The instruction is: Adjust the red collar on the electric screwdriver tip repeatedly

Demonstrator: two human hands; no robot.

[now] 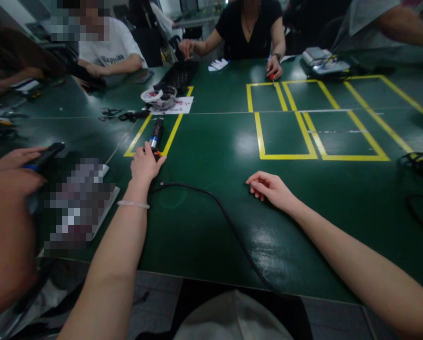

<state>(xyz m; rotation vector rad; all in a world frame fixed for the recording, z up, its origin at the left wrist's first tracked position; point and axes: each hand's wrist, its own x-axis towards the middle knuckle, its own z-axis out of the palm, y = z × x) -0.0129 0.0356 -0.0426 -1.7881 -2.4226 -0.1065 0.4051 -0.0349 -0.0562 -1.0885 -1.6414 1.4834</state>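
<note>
My left hand (145,163) is closed around the near end of a black corded tool with a blue band, which looks like an electric screwdriver (157,130). Its far end points away from me, and a bit of orange shows beside my fingers. From near my left wrist, a black cable (214,198) curves across the green table to the near edge. My right hand (268,186) rests on the tabletop to the right of the cable. Its fingers are loosely curled together, with nothing visible in them.
Yellow tape outlines (289,157) mark the green table (211,141). Tape rolls (151,96) lie on white paper beyond the tool. At left, a co-worker's hand holds another dark tool (50,153) near a blurred-out flat item (105,208). Dark cables (422,163) lie at right; people sit opposite.
</note>
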